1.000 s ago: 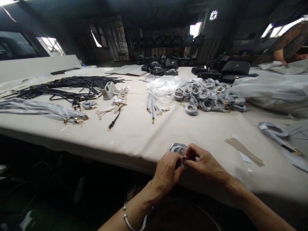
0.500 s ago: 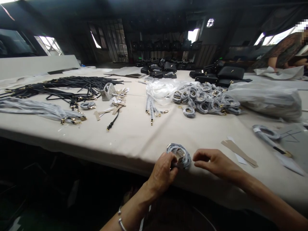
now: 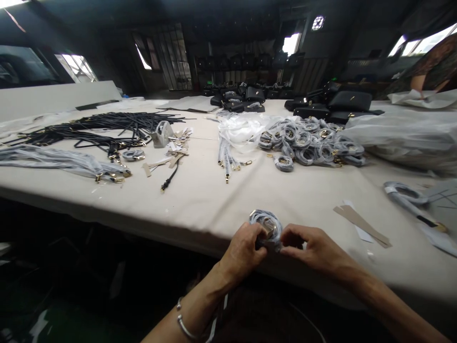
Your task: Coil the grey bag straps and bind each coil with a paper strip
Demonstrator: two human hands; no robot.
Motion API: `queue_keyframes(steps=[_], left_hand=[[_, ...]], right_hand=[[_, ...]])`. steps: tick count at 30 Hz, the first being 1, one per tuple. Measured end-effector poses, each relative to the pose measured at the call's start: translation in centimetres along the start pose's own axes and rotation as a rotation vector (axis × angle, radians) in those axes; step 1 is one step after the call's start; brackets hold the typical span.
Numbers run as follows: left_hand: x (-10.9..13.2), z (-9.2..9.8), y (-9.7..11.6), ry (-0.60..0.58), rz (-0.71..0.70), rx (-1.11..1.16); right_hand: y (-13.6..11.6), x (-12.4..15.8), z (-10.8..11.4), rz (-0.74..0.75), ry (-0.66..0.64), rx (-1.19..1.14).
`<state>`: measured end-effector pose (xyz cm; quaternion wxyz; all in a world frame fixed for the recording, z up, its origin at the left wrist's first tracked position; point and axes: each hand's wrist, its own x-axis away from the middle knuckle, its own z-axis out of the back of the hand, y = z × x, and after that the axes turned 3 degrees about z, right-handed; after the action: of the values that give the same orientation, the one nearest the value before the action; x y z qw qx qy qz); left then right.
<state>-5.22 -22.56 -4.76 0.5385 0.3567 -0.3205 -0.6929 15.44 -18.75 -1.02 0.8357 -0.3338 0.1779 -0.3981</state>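
So, left hand (image 3: pixel 243 252) pinches the plastic-wrapped strap coil (image 3: pixel 266 225) firmly, right hand (image 3: pixel 316 250) curled closed against it, both near the edge of the cloth-covered table (image 3: pixel 200 205). Risk: a slack grip could let the coil spring loose and drop off that edge, or its metal clasp (image 3: pixel 269 229) could tear the wrap

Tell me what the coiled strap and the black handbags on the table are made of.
The coiled strap seems wrapped in clear plastic film, given its glossy grey sheen; the material underneath is hard to tell. Its fitting looks like gold-toned metal, catching the light. The black handbags look like smooth leather or faux leather, with a soft sheen; this view can't separate those two.
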Motion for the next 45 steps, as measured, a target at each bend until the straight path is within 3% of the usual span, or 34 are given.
queue_keyframes(steps=[4, 8, 14, 19, 23, 28, 33, 37, 45], left_hand=[[-0.1, -0.3, -0.6, 0.011, -0.058, -0.034], [0.6, -0.3, -1.1, -0.021, -0.211, -0.176], [1.4, 0.8, -1.7, -0.084, -0.381, -0.421], [-0.6, 3.5, -2.0, -0.199, -0.457, -0.58], [-2.5, 5.2, -2.1, -0.302, -0.461, -0.362], [-3.3, 5.6, -2.4, -0.372, -0.405, -0.096], [-3.1, 5.0, -2.4, -0.329, -0.374, -0.063], [-3.3, 4.9, -2.4, -0.327, -0.372, -0.077], [-4.5, 6.4, -2.5, -0.438, -0.449, -0.208]], right_hand=[[0.6, -0.6, -1.7, 0.211, 0.209, 0.076], [1.6, -1.4, -3.5, 0.159, 0.282, 0.054], [1.4, -1.9, -2.4, 0.242, 0.165, 0.027], [0.8, -2.2, -1.8, 0.268, 0.118, 0.057], [0.8, -2.2, -1.9, 0.264, 0.109, 0.054], [1.0, -2.2, -1.8, 0.151, 0.101, -0.05], [0.6, -2.4, -1.6, 0.01, 0.093, -0.109], [0.3, -2.4, -1.8, 0.055, 0.094, -0.021], [0.5, -2.2, -1.9, 0.119, 0.172, 0.039]])
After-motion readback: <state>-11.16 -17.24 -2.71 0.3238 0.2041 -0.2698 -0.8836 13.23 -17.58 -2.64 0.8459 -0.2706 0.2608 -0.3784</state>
